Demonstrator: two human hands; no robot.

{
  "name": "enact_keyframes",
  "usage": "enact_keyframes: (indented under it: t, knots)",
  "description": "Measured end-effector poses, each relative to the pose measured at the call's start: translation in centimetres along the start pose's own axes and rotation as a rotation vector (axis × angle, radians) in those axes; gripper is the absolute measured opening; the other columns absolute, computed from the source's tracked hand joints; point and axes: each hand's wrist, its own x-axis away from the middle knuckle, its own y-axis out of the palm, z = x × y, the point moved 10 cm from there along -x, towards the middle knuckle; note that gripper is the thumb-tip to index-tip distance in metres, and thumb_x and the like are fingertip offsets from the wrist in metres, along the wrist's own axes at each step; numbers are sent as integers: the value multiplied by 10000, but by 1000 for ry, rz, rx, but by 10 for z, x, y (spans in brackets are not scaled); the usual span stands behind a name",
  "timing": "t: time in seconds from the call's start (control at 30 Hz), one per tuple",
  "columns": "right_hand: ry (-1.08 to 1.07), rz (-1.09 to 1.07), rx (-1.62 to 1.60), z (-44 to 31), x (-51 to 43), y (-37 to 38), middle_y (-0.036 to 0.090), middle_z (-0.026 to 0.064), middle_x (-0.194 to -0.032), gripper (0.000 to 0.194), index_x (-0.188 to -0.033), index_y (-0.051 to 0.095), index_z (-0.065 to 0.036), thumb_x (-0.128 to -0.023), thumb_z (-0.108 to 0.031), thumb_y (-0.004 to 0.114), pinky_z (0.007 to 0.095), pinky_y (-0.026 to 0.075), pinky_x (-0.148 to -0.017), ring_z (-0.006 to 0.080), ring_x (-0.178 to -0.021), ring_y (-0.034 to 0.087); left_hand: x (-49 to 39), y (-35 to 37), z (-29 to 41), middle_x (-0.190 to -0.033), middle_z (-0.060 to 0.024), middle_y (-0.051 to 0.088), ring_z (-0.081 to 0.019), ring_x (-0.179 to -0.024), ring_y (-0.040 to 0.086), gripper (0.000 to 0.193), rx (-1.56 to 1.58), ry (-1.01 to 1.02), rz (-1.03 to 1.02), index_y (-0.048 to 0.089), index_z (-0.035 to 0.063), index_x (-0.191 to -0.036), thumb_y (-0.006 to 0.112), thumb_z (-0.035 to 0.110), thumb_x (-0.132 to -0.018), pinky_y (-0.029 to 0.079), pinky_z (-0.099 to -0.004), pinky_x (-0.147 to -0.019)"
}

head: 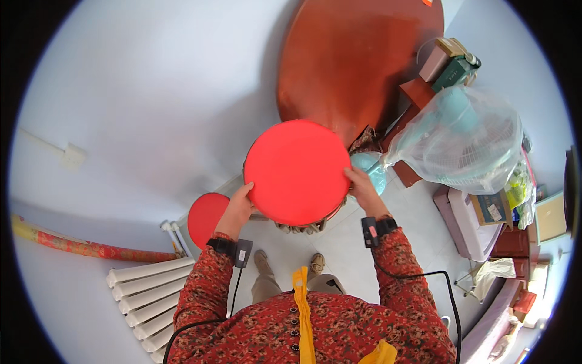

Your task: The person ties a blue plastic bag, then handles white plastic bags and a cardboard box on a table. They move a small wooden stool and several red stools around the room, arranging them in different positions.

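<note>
A round stool seat with a smooth red top point(298, 173) is held up in front of me, and what look like stacked stool legs show below its near edge. My left hand point(238, 209) grips its left rim, with the thumb on top. My right hand point(363, 189) grips the right rim, its thumb also on the red top; the fingers of both hands are partly hidden beneath. Lower down, left of my left hand, lies another round red top point(207, 218), partly covered by my wrist.
A large round reddish-brown tabletop point(341, 59) leans at the wall ahead. To the right stand a plastic-wrapped fan point(473, 136), boxes point(491, 209) and a folding stool point(477, 277). A white radiator point(154, 300) and a patterned roll point(100, 245) are at the left.
</note>
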Motion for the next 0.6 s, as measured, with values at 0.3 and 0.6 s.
enact_keyframes:
  t: [0.3, 0.6]
  knots:
    - [-187, -148, -87, -40, 13, 25, 617, 110, -1128, 521, -1297, 454, 62, -860, -148, 645, 289, 496, -858, 169, -970, 613, 56, 40, 35, -1349, -89, 502, -233, -1237, 475, 488, 13, 260, 6, 433, 19, -1336, 500, 323, -961, 353, -388, -1054]
    - [-398, -77, 7, -144, 142, 77, 638, 85, -967, 402, -1080, 548, 72, -823, -178, 730, 271, 497, -787, 125, -879, 604, 175, 69, 105, -1298, -97, 525, -228, -1190, 510, 442, 81, 510, -34, 453, 29, -1310, 512, 257, -936, 411, -391, -1005]
